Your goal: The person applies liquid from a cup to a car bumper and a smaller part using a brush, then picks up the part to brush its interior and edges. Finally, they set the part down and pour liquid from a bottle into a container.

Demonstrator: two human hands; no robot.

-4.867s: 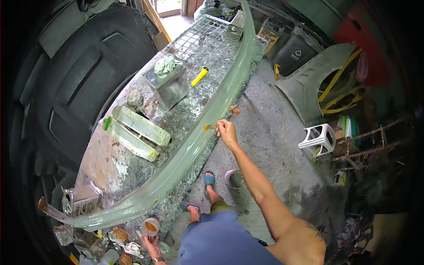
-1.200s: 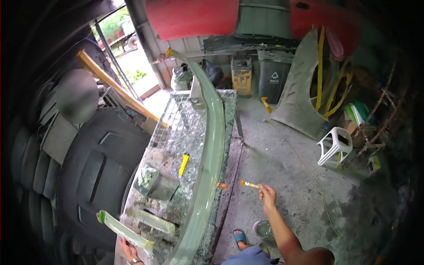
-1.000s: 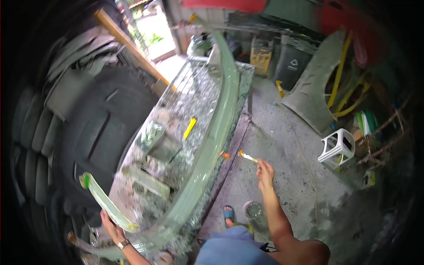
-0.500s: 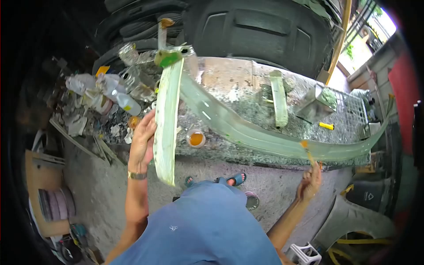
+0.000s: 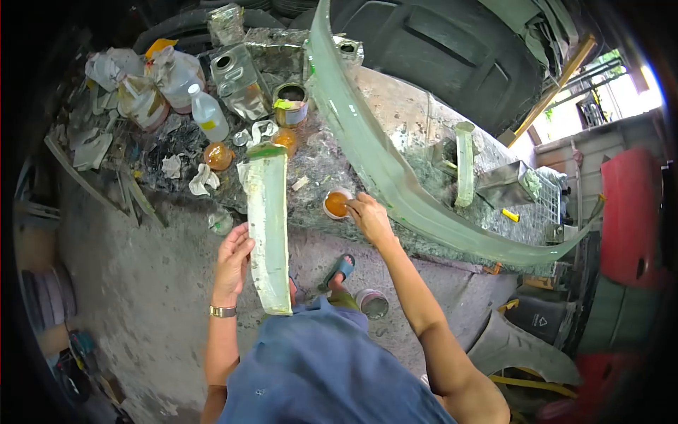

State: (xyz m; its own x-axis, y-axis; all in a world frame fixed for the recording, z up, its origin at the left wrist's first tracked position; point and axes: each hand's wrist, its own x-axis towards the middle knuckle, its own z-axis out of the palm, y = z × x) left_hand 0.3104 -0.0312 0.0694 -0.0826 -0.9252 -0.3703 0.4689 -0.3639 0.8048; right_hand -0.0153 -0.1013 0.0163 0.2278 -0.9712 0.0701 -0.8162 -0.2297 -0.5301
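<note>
My left hand [image 5: 233, 265] grips the edge of a short, pale green fibreglass strip [image 5: 268, 233]. The strip hangs nearly upright in front of my body, clear of the floor, its top end near the bench's front edge. At a small cup of amber liquid [image 5: 337, 203], my right hand [image 5: 369, 218] has its fingers closed on a small brush, which is mostly hidden by the fingers; its bristles seem to be in the cup. To the right of the cup, a long, curved, translucent green fibreglass panel [image 5: 395, 180] lies across the bench.
The stained workbench [image 5: 318, 169] carries a plastic bottle [image 5: 208, 113], metal cans [image 5: 240, 81], amber-coloured cups [image 5: 219, 155] and paper scraps at left. Another green strip [image 5: 465, 166], a metal box [image 5: 505, 184] and a yellow piece [image 5: 510, 215] lie right. A bucket [image 5: 372, 304] stands on the floor.
My right hand has moved left with the brush, from the long panel to the cup. The short strip in my left hand has come down and nearer my body. The view has turned.
</note>
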